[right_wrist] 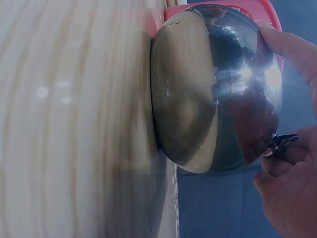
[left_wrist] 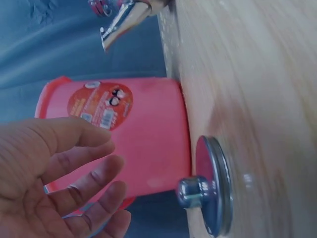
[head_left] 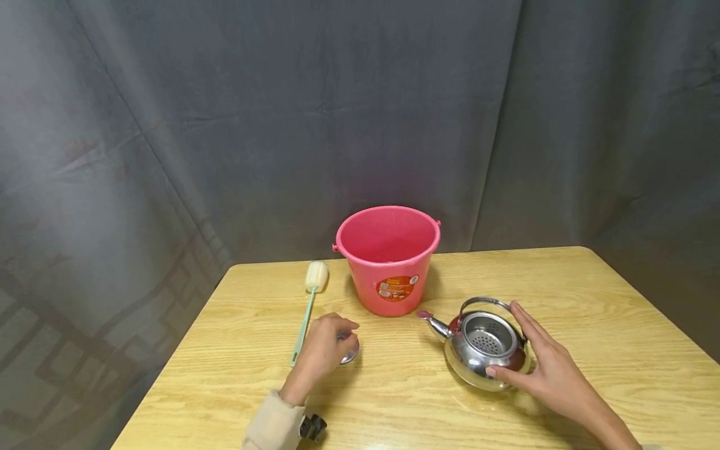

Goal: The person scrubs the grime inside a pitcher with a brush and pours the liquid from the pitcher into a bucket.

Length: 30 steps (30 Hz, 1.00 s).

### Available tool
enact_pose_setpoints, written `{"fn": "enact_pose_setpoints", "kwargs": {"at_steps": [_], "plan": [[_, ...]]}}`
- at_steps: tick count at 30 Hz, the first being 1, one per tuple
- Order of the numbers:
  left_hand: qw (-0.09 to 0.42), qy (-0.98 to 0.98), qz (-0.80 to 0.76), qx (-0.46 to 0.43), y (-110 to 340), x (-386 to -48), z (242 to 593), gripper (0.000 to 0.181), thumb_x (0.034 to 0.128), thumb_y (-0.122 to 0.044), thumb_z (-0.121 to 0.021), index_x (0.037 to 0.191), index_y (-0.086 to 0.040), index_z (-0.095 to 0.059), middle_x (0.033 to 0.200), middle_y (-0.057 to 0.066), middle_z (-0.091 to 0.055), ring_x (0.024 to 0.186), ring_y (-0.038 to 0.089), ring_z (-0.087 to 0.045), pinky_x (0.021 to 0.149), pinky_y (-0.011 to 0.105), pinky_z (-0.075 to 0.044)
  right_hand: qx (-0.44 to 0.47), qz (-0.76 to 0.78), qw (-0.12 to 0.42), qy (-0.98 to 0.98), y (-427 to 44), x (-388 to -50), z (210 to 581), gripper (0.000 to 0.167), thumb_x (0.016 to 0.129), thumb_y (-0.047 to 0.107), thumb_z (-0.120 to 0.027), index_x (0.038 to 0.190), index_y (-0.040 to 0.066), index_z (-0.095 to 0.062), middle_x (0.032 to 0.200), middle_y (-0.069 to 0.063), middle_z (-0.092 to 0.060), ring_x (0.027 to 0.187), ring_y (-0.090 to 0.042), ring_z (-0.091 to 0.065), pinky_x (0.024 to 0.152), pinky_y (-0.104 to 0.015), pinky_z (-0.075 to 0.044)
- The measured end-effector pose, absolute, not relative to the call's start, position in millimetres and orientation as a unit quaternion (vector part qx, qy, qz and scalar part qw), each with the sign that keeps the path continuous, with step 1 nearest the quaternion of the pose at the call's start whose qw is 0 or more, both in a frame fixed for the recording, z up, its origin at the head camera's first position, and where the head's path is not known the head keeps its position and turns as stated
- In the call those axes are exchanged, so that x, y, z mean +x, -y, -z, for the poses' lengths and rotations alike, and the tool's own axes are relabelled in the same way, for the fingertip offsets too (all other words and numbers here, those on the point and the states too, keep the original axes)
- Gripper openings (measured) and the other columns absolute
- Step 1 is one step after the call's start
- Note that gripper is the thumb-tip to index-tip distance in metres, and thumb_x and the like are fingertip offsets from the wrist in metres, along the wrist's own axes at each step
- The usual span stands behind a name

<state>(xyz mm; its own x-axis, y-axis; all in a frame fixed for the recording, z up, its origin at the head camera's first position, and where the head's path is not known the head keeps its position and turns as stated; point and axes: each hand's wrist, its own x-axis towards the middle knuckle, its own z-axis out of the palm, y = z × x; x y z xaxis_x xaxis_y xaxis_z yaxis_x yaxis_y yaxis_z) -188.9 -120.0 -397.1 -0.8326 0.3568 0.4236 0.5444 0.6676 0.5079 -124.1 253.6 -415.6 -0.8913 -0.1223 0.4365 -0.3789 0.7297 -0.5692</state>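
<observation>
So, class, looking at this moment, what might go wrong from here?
The kettle might tip if the right hand, touching its shiny rounded side, pushes unevenly.
The lid lies on the table, close to the left hand, which could knock it.
The spout sits near the bucket and might bump it if the kettle shifts.

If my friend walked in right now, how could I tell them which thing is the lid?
Find the big pink bucket on the wooden table, then look in front of it, by the left hand. The lid lies there, round and silver with a knob on top. Unlike the fat, shiny kettle, it is thin like a coin.
</observation>
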Motion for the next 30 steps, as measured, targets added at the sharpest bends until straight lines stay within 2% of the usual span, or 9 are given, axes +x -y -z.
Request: {"fn": "enact_pose_setpoints", "kwargs": {"at_steps": [6, 11, 16, 22, 30], "plan": [[0.168, 0.897, 0.305, -0.271, 112, -182, 390, 0.014, 0.0798, 0.0, -0.071, 0.092, -0.002, -0.076, 0.074, -0.001, -0.06, 0.067, 0.013, -0.056, 0.061, 0.023, -0.047, 0.14, -0.342, 0.19, 0.91, -252, -123, 417, 0.118, 0.065, 0.035, -0.089, 0.156, 0.021, -0.016, 0.154, -0.021, -0.025, 0.123, -0.058, -0.036, 0.088, -0.073, -0.032], [0.178, 0.892, 0.297, -0.291, 105, -179, 387, 0.017, 0.0793, -0.001, -0.072, 0.096, -0.001, -0.075, 0.074, 0.002, -0.06, 0.064, 0.012, -0.056, 0.059, 0.021, -0.047, 0.141, -0.346, 0.185, 0.909, -251, -122, 418, 0.117, 0.066, 0.035, -0.089, 0.156, 0.022, -0.015, 0.155, -0.022, -0.023, 0.125, -0.058, -0.034, 0.09, -0.074, -0.029], [0.175, 0.891, 0.291, -0.302, 97, -177, 385, 0.019, 0.08, -0.005, -0.072, 0.099, -0.002, -0.074, 0.073, 0.001, -0.061, 0.062, 0.008, -0.05, 0.056, 0.02, -0.043, 0.143, -0.348, 0.186, 0.907, -251, -121, 418, 0.116, 0.067, 0.035, -0.088, 0.156, 0.023, -0.015, 0.155, -0.021, -0.023, 0.125, -0.059, -0.032, 0.09, -0.075, -0.027], [0.15, 0.892, 0.29, -0.314, 86, -174, 383, 0.02, 0.0825, -0.009, -0.071, 0.102, -0.004, -0.074, 0.074, -0.001, -0.06, 0.07, 0.013, -0.054, 0.057, 0.02, -0.042, 0.14, -0.349, 0.186, 0.908, -251, -122, 416, 0.115, 0.067, 0.035, -0.088, 0.156, 0.025, -0.015, 0.156, -0.019, -0.023, 0.127, -0.058, -0.031, 0.091, -0.075, -0.026], [0.141, 0.889, 0.278, -0.337, 75, -170, 381, 0.021, 0.0844, -0.012, -0.07, 0.105, -0.006, -0.073, 0.081, -0.002, -0.063, 0.077, 0.007, -0.055, 0.065, 0.021, -0.046, 0.139, -0.35, 0.191, 0.907, -250, -123, 416, 0.116, 0.067, 0.034, -0.089, 0.156, 0.024, -0.016, 0.156, -0.018, -0.022, 0.128, -0.057, -0.031, 0.092, -0.075, -0.025]]}}
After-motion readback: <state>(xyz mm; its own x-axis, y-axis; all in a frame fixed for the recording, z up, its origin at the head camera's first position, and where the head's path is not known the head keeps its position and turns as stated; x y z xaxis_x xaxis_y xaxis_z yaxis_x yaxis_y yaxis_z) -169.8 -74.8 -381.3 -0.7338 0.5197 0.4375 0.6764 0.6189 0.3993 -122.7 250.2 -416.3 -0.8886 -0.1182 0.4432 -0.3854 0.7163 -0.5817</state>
